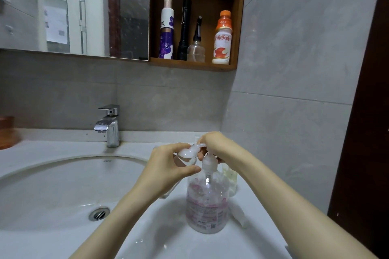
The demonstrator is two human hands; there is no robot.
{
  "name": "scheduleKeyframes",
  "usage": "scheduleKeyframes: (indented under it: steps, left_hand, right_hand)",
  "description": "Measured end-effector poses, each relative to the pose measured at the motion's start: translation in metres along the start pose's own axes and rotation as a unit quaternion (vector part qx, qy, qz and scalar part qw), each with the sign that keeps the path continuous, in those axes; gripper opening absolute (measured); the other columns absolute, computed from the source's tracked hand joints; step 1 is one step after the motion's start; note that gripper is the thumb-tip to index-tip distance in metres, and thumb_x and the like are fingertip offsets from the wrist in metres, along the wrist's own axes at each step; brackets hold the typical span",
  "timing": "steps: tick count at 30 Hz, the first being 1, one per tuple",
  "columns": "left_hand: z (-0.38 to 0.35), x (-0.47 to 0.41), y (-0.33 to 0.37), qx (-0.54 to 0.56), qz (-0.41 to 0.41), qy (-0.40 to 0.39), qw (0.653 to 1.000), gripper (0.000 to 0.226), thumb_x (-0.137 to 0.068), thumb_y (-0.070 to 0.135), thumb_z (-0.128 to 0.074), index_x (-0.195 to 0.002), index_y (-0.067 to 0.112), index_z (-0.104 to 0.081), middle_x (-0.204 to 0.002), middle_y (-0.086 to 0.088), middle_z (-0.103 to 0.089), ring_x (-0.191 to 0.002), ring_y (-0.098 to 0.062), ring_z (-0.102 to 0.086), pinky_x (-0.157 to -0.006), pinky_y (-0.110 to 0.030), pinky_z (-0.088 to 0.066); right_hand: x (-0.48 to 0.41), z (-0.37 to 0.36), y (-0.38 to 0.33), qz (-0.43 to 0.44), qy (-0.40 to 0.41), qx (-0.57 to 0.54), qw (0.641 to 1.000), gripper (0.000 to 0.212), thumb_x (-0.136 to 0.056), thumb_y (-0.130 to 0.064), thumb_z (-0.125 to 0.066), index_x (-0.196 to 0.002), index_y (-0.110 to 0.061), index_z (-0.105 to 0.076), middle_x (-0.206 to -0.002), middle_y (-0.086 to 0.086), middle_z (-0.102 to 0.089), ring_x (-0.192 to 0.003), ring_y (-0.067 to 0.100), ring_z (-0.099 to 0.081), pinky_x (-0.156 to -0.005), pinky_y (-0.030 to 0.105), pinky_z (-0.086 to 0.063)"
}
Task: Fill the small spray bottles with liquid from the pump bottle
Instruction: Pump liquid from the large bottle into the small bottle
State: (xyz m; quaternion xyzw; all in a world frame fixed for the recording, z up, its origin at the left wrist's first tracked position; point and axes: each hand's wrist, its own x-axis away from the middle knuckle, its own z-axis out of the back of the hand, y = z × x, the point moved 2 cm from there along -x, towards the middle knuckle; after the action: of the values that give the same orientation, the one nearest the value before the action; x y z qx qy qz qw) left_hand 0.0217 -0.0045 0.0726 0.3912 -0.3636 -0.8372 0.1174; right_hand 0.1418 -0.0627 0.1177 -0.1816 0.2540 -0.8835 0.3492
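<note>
Clear spray bottle (pixel 186 156) pinched by left hand (pixel 168 164) at the spout; right hand (pixel 216 145) fingers curl over pump bottle (pixel 207 202) head. Filling step, by judgement; next, press steadily.

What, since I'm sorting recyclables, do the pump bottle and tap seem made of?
The pump bottle looks like clear, glossy plastic: you can see through its wall around a printed label. The tap looks like polished metal, probably chromed: it gives bright, mirror-like reflections.

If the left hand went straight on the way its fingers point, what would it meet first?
Most likely the top of the pump bottle, just right of the small spray bottle that the left hand grips, where the right hand holds it; depth is unclear.
</note>
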Motion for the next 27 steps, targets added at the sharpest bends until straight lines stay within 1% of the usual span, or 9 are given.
scheduleKeyframes:
  steps: [3,7,12,16,20,22,24,25,27]
  left_hand:
    - [-0.001,0.000,-0.001,0.015,-0.003,-0.008,1.000,0.030,-0.059,0.026,-0.084,-0.083,0.036,-0.069,-0.077,0.005,-0.071,-0.069,-0.015,-0.063,-0.067,-0.023,-0.047]
    - [-0.003,0.002,-0.005,0.012,0.000,-0.020,1.000,0.030,-0.066,0.015,-0.084,-0.091,0.027,-0.074,-0.075,0.008,-0.070,-0.064,-0.009,-0.057,-0.066,-0.022,-0.045]
    - [-0.003,0.001,-0.005,0.012,-0.007,-0.001,1.000,0.038,-0.064,0.016,-0.084,-0.078,0.045,-0.064,-0.076,0.010,-0.071,-0.068,-0.008,-0.059,-0.067,-0.019,-0.046]
    - [-0.003,0.001,-0.004,0.003,-0.006,0.000,1.000,0.039,-0.064,0.017,-0.085,-0.078,0.044,-0.062,-0.079,0.014,-0.070,-0.070,-0.004,-0.061,-0.065,-0.010,-0.043]
    - [-0.002,0.001,-0.004,-0.004,-0.007,-0.001,1.000,0.036,-0.065,0.017,-0.084,-0.079,0.043,-0.064,-0.078,0.010,-0.071,-0.070,-0.008,-0.062,-0.066,-0.016,-0.044]
    - [-0.003,0.002,-0.002,-0.003,-0.012,0.004,1.000,0.038,-0.066,0.015,-0.084,-0.075,0.045,-0.061,-0.077,0.007,-0.071,-0.070,-0.009,-0.062,-0.064,-0.013,-0.043]
    - [-0.003,0.002,0.002,-0.001,-0.014,0.007,1.000,0.038,-0.066,0.014,-0.083,-0.073,0.044,-0.060,-0.075,0.008,-0.070,-0.069,-0.006,-0.060,-0.062,-0.010,-0.042]
    - [-0.004,0.001,0.003,0.004,-0.010,0.007,1.000,0.037,-0.066,0.014,-0.083,-0.074,0.042,-0.060,-0.072,0.011,-0.069,-0.066,-0.002,-0.060,-0.061,-0.009,-0.042]
    - [-0.005,0.002,0.003,0.029,0.009,0.009,1.000,0.035,-0.066,0.013,-0.084,-0.076,0.038,-0.062,-0.065,0.017,-0.068,-0.060,0.004,-0.060,-0.059,-0.007,-0.044]
  right_hand:
    - [0.003,0.001,0.005,0.012,0.000,-0.051,0.999,0.032,-0.097,-0.007,-0.038,-0.065,-0.012,-0.042,-0.065,0.001,-0.047,-0.060,0.017,-0.038,-0.057,0.023,-0.031]
    - [0.000,-0.003,0.016,0.086,0.049,-0.211,0.972,0.030,-0.096,-0.008,-0.039,-0.068,-0.013,-0.050,-0.066,-0.001,-0.049,-0.056,0.010,-0.044,-0.054,0.022,-0.036]
    - [-0.005,-0.005,0.016,0.105,0.050,-0.233,0.966,0.028,-0.094,-0.004,-0.040,-0.069,-0.013,-0.049,-0.067,0.001,-0.048,-0.057,0.011,-0.045,-0.056,0.023,-0.038]
    - [-0.007,-0.007,0.018,0.107,0.052,-0.218,0.969,0.029,-0.094,-0.003,-0.040,-0.069,-0.014,-0.049,-0.066,0.000,-0.048,-0.056,0.011,-0.044,-0.054,0.022,-0.037]
    - [-0.007,-0.007,0.015,0.102,0.051,-0.209,0.971,0.029,-0.095,-0.004,-0.038,-0.069,-0.014,-0.047,-0.067,0.000,-0.048,-0.056,0.010,-0.045,-0.053,0.021,-0.039]
    - [-0.003,-0.006,0.015,0.100,0.050,-0.206,0.972,0.029,-0.095,-0.004,-0.037,-0.069,-0.015,-0.045,-0.068,0.000,-0.046,-0.056,0.009,-0.043,-0.048,0.017,-0.040]
    - [0.002,-0.004,0.017,0.093,0.053,-0.214,0.971,0.029,-0.097,-0.012,-0.036,-0.071,-0.015,-0.047,-0.068,0.000,-0.048,-0.057,0.010,-0.044,-0.052,0.019,-0.040]
    - [0.004,-0.003,0.018,0.082,0.053,-0.226,0.969,0.030,-0.100,-0.022,-0.036,-0.074,-0.015,-0.049,-0.067,0.000,-0.051,-0.058,0.011,-0.046,-0.058,0.023,-0.041]
    - [0.009,-0.002,0.022,0.056,0.034,-0.283,0.957,0.046,-0.099,-0.051,-0.028,-0.080,-0.016,-0.052,-0.065,0.001,-0.057,-0.062,0.014,-0.051,-0.065,0.028,-0.040]
